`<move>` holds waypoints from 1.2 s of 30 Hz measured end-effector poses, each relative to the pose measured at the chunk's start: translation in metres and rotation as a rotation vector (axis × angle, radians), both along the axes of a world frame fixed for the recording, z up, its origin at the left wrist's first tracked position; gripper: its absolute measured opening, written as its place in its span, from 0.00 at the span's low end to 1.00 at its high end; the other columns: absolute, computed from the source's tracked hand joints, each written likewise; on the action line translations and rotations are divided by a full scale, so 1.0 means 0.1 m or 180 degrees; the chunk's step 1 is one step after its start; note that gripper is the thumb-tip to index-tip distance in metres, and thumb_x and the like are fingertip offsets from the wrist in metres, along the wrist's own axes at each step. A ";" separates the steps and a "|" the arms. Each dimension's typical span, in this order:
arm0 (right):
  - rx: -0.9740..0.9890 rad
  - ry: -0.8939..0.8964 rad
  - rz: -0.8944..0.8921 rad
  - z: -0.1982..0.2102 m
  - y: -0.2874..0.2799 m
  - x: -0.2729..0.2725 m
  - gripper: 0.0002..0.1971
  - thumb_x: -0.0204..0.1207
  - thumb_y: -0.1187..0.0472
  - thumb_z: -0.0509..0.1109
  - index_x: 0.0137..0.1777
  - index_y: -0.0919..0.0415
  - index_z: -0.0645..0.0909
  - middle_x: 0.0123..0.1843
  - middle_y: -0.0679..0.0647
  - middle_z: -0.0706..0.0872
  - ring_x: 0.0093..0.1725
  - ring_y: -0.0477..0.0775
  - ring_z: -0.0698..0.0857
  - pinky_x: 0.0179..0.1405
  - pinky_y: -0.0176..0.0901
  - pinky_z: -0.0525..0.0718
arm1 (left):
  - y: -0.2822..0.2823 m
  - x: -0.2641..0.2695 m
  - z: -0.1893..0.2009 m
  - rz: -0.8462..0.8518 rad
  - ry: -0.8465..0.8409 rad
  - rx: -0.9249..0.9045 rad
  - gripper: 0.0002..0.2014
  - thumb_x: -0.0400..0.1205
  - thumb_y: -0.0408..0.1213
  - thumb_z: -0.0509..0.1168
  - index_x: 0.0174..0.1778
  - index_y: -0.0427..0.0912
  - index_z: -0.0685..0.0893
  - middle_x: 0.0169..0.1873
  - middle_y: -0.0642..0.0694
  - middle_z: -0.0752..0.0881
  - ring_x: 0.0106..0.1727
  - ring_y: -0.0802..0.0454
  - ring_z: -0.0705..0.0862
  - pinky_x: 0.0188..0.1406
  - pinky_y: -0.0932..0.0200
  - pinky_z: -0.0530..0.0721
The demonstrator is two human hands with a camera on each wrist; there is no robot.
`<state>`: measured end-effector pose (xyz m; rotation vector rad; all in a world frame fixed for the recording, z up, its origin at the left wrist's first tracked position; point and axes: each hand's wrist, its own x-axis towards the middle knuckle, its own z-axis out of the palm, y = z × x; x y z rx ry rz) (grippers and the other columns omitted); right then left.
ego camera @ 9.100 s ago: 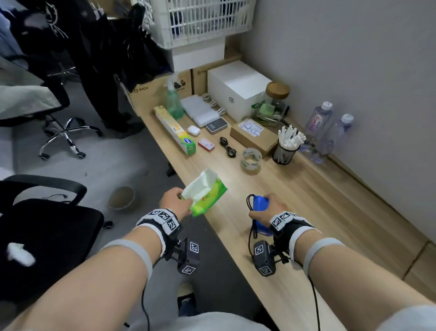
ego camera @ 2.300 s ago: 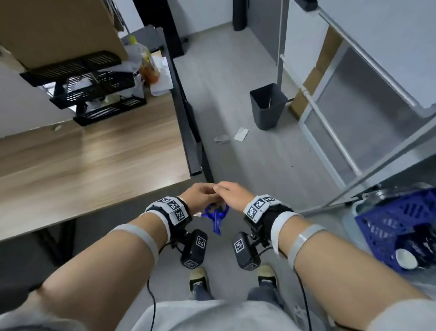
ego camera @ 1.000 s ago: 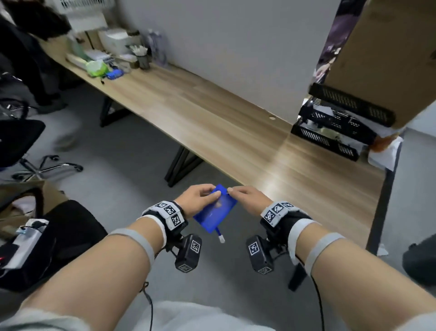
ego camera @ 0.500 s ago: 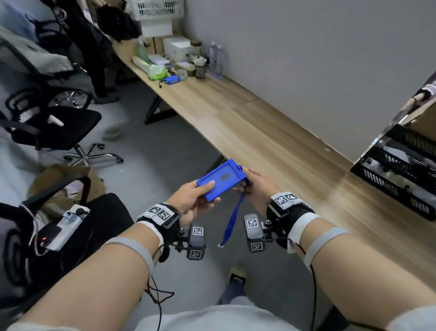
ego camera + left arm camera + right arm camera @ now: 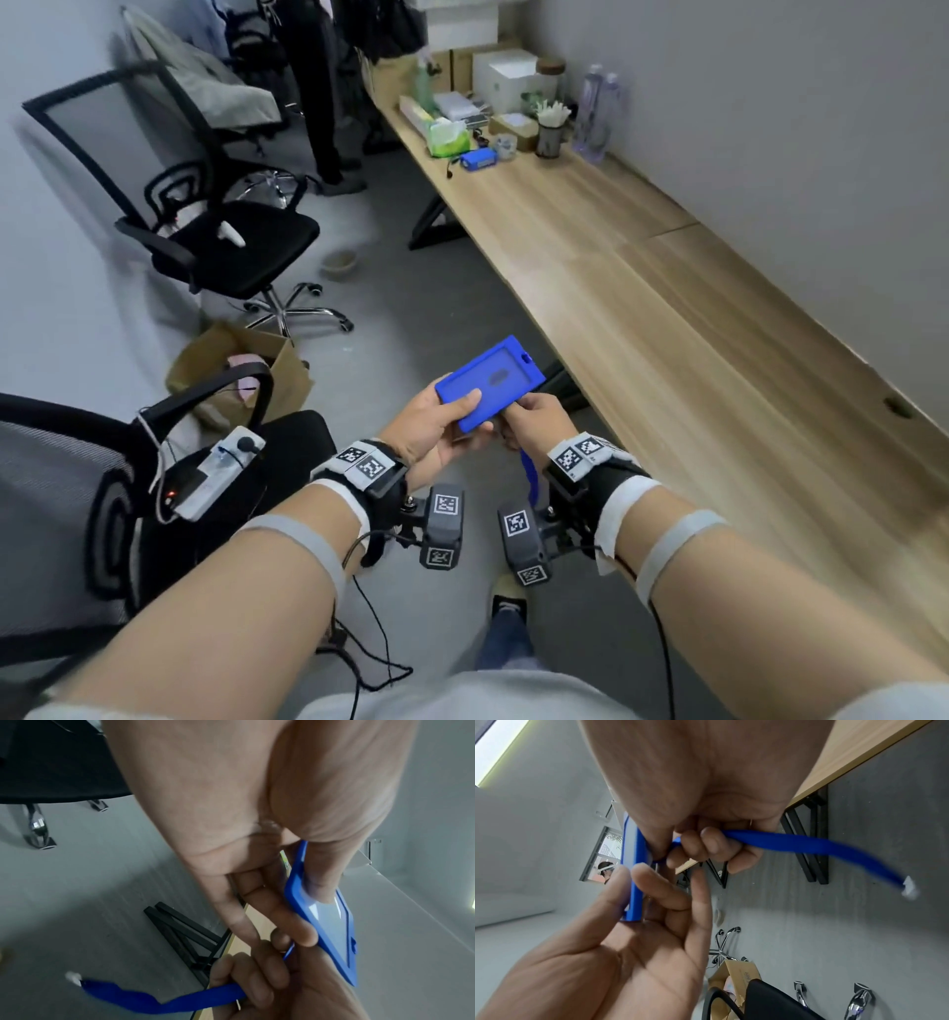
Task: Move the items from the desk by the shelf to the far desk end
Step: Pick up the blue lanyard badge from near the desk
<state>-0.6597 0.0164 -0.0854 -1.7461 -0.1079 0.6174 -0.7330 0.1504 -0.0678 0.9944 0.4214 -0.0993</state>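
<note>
I carry a blue card holder [image 5: 490,381] in front of me, over the floor beside the long wooden desk [image 5: 693,329]. My left hand [image 5: 436,426] pinches its near end, thumb on top and fingers beneath. The holder [image 5: 323,925] shows edge-on in the left wrist view. My right hand [image 5: 534,426] curls round its blue lanyard [image 5: 808,843], which hangs down under the wrist. At the far desk end lie a green tissue pack [image 5: 448,137] and a small blue device [image 5: 478,159].
The far desk end also holds boxes [image 5: 506,77], a jar, a pen cup [image 5: 548,137] and two bottles [image 5: 598,115]. Black office chairs [image 5: 215,216] stand on the left, one close by me. A brown paper bag [image 5: 241,370] sits on the grey floor.
I have turned and walked along the desk toward the far end, which now looks nearer. The holder stays in both hands and has dropped slightly lower in view.
</note>
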 end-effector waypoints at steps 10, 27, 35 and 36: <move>-0.0634 -0.0448 0.1242 0.09 0.25 1.43 0.16 0.83 0.54 0.64 0.34 0.55 0.80 0.27 0.50 0.74 0.24 0.49 0.72 0.28 0.37 0.76 | 0.39 1.38 -0.03 0.0749 0.0200 0.1055 0.06 0.89 0.36 0.61 0.59 0.48 0.80 0.53 0.42 0.90 0.38 0.48 0.86 0.48 0.52 0.88; -0.0756 -0.1123 0.1521 0.35 1.13 3.19 0.14 0.79 0.50 0.68 0.41 0.61 0.85 0.28 0.50 0.77 0.28 0.50 0.72 0.30 0.39 0.74 | 1.39 2.40 0.00 -0.0510 0.0186 0.0745 0.10 0.85 0.30 0.66 0.60 0.45 0.85 0.50 0.42 0.91 0.43 0.47 0.90 0.56 0.51 0.89; -0.0560 -0.0929 0.1476 0.20 2.06 3.62 0.17 0.87 0.57 0.60 0.45 0.62 0.87 0.21 0.41 0.68 0.18 0.40 0.66 0.23 0.29 0.65 | 2.35 3.49 -0.01 0.0698 -0.0196 0.0112 0.12 0.87 0.32 0.63 0.65 0.40 0.82 0.52 0.37 0.90 0.42 0.45 0.91 0.50 0.51 0.90; -0.0653 -0.0997 0.1592 0.23 2.21 3.67 0.17 0.88 0.57 0.59 0.47 0.62 0.87 0.20 0.42 0.69 0.18 0.39 0.68 0.24 0.28 0.65 | 2.49 3.60 -0.01 0.0807 -0.0125 0.0284 0.12 0.87 0.32 0.63 0.66 0.39 0.81 0.51 0.38 0.90 0.41 0.47 0.92 0.48 0.53 0.90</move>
